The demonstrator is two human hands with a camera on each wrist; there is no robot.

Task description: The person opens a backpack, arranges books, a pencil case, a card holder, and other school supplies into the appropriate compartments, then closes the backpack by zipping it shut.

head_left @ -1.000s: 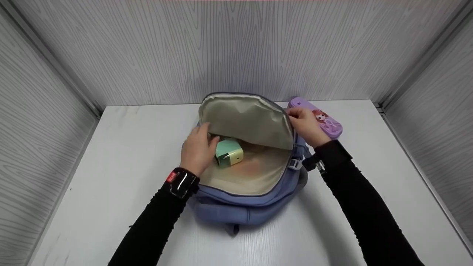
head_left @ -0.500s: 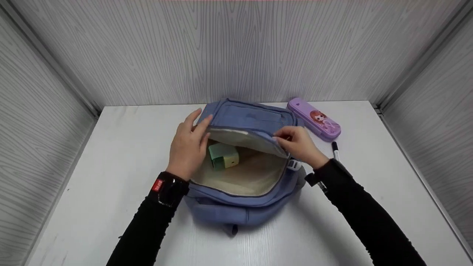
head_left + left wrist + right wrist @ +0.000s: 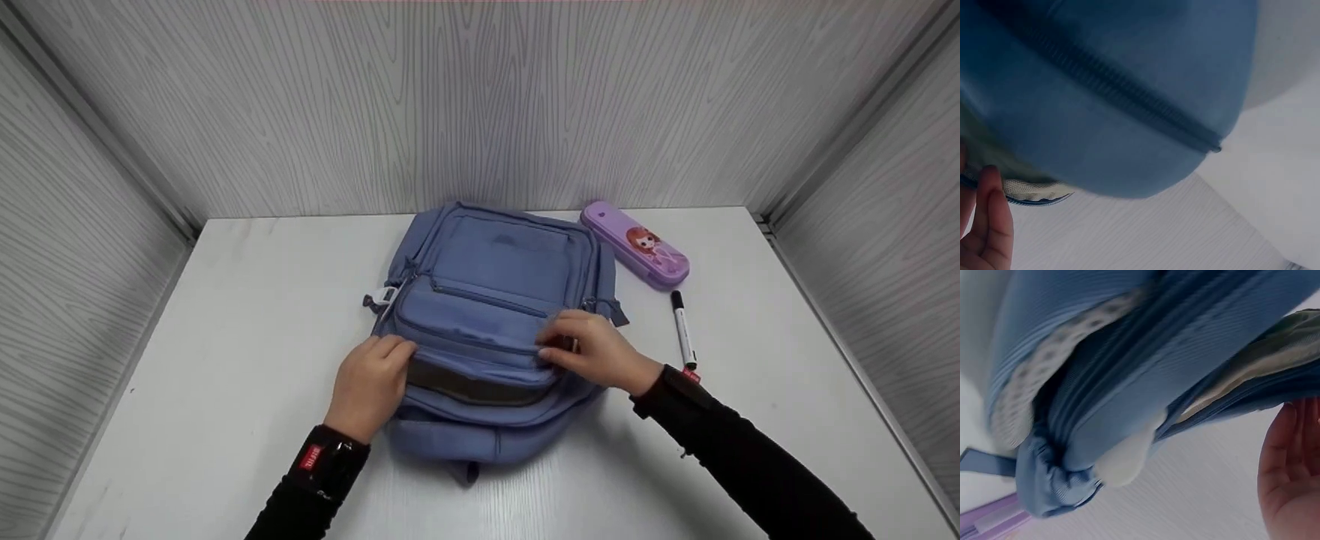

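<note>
A blue backpack [image 3: 502,251] lies on its back on the white table, its main compartment narrowed to a dark slit near the person. My left hand [image 3: 369,386] holds the left end of the front panel's edge, fingers curled over it. On the right, my right hand [image 3: 600,352] pinches the same edge between thumb and fingers. In the left wrist view, my left fingertips [image 3: 995,185] are at the zipper edge beside the pale lining. The right wrist view shows my right thumb [image 3: 1279,430] at the rim of the opening. The inside of the bag is hidden in the head view.
A purple pencil case [image 3: 626,238] with a cartoon girl lies against the bag's upper right side. Below it on the table [image 3: 247,315] is a white marker [image 3: 684,330] with a black cap. Grey wood-grain panels [image 3: 480,105] enclose the back and sides.
Both hands have come toward the person, the right bringing the front panel down over the opening. The green and yellow box inside has gone from sight. The marker has come into view.
</note>
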